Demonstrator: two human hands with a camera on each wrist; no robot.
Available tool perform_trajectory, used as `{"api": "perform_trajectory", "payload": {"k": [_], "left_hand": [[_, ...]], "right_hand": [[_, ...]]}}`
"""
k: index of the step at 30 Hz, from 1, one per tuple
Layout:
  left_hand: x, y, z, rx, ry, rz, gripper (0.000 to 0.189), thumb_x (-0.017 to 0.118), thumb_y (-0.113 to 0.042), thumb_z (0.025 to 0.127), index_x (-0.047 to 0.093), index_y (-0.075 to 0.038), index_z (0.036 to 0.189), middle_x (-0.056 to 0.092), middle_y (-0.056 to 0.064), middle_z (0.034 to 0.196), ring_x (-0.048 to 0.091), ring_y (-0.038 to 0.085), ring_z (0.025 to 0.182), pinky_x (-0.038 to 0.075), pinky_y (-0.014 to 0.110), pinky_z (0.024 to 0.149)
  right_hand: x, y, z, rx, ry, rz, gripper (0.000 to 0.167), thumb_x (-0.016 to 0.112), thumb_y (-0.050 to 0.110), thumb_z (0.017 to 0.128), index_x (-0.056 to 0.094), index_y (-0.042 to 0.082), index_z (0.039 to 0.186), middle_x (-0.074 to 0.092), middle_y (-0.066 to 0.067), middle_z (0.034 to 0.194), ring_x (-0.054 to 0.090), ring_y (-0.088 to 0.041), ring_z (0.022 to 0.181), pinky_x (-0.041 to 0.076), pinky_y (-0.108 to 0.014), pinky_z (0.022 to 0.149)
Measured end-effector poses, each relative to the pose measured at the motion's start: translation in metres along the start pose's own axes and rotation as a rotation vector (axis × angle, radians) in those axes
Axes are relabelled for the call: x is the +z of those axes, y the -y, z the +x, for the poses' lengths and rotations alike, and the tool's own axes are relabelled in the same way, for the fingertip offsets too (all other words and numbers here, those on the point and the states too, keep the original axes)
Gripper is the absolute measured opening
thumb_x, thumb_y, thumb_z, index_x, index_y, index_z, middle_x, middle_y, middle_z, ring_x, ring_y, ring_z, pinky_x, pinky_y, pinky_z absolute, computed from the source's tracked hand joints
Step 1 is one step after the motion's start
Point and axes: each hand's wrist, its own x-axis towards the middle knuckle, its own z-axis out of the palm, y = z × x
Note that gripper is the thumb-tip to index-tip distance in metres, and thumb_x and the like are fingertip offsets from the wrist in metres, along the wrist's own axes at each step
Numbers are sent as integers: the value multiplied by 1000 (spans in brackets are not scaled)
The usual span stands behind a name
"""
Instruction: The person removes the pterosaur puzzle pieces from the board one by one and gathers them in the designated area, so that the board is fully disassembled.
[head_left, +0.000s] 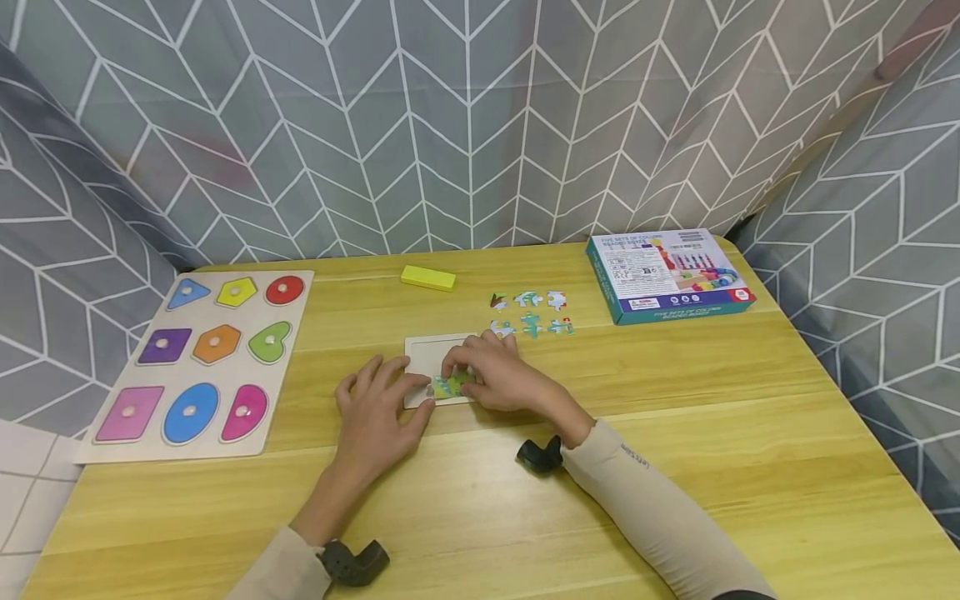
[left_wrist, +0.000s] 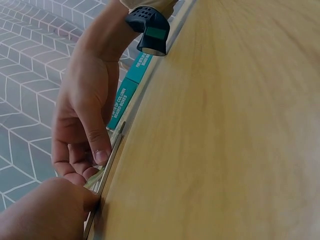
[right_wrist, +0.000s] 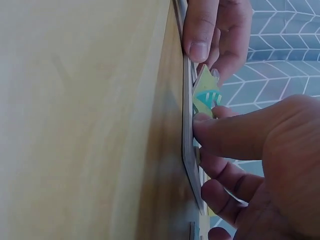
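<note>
A small pale wooden puzzle tray (head_left: pixel 422 348) lies on the table in front of me. My left hand (head_left: pixel 378 412) is at its left end, thumb at the front edge and index finger over the near left corner, gripping the frame. My right hand (head_left: pixel 498 375) reaches over the tray's right side. Its thumb and fingers pinch a green jigsaw piece (right_wrist: pixel 206 97) with a teal pattern, which stands tilted up from the tray in the right wrist view. Behind the right hand, several loose jigsaw pieces (head_left: pixel 530 323) lie in two rows.
On the left lies a shape board (head_left: pixel 281 371) with knobbed coloured shapes. A yellow block (head_left: pixel 428 278) sits toward the back of the wooden table (head_left: pixel 675 500). A beaded-boxes carton (head_left: pixel 671 275) stands at the back right. Patterned grey curtains (head_left: pixel 465 125) hang behind and beside the table.
</note>
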Motion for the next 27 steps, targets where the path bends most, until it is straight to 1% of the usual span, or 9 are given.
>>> {"api": "perform_trajectory", "payload": {"k": [9,17,21,27], "left_hand": [[0,1,0,-6,9,-6,26,72,-38,90,75,-23,110,61,11,141,39,46,143,17,68,111],[-1,1,0,-3,13,-12,25,71,-38,90,74,-24,111,60,11,141,39,46,143,18,69,111],[-1,1,1,-4,13,-14,25,71,-38,90,74,-24,111,60,11,142,39,46,143,17,69,111],[-1,0,1,-6,13,-17,24,71,-38,90,75,-24,110,60,11,141,39,46,143,17,69,111]], "right_hand": [[0,0,-1,-79,-48,-29,22,78,11,88,69,21,106,71,9,103,46,-13,92,25,-36,82],[0,-3,-1,-104,-61,-22,22,78,10,87,71,20,105,70,10,97,46,-12,90,24,-35,83],[0,-3,0,-117,-71,-32,21,78,10,86,72,20,103,70,10,95,48,-11,90,25,-35,83],[0,-1,0,-127,-82,-37,19,75,9,87,72,21,101,70,10,87,52,-10,85,25,-35,82]]}}
